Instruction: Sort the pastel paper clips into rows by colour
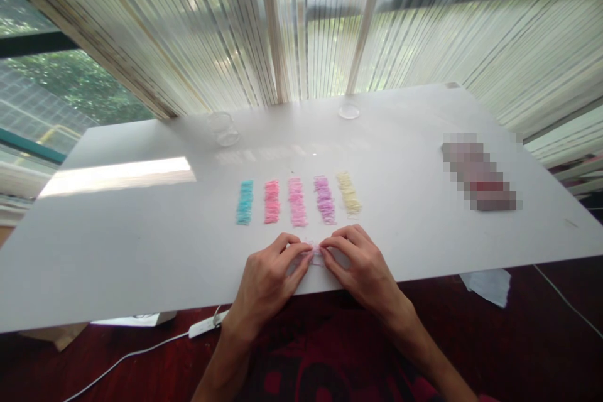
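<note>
White table (141,251), pale strands (316,252) between hands (272,266)

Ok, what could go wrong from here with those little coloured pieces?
The left hand and right hand seem to pinch tiny pale pieces, which might slip or scatter. The right hand sits just below the yellow row and could nudge it. Stray pieces might drop off the white table, whose front edge is close.

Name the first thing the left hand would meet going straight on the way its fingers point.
Past the pale strands between them, the left hand would likely meet the right hand first; the depth of the gap is unclear.
</note>
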`<state>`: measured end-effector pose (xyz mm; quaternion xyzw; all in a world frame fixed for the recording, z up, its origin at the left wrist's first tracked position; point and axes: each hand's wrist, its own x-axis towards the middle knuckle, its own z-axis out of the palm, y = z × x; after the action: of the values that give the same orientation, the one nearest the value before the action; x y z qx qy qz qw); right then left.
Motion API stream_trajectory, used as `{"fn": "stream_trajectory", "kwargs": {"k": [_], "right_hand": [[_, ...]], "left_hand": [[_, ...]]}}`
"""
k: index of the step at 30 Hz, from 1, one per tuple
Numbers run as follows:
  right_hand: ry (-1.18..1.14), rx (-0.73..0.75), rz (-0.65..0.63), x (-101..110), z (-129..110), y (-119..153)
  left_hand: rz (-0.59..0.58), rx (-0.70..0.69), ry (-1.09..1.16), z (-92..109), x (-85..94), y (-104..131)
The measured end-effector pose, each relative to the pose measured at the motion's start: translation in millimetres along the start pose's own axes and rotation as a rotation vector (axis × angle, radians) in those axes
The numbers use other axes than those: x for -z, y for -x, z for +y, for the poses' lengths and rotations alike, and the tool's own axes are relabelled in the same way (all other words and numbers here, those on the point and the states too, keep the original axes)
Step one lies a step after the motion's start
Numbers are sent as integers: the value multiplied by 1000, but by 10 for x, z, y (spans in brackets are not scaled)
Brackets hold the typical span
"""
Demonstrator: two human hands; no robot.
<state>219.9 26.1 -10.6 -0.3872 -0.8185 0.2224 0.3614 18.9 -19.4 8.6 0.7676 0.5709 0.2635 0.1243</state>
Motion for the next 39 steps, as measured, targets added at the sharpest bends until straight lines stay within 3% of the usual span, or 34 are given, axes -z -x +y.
{"fn": "stream_trajectory", "kwargs": {"k": [18,29,39], "right_hand": [[-63,1,36,16,1,15],[-67,30,1,-2,15,3],[-70,24,78,39,-4,23]], "left_hand": [[76,-14,158,-143,47,9],[80,-30,171,-114,52,3],[115,26,153,-172,68,3]]}}
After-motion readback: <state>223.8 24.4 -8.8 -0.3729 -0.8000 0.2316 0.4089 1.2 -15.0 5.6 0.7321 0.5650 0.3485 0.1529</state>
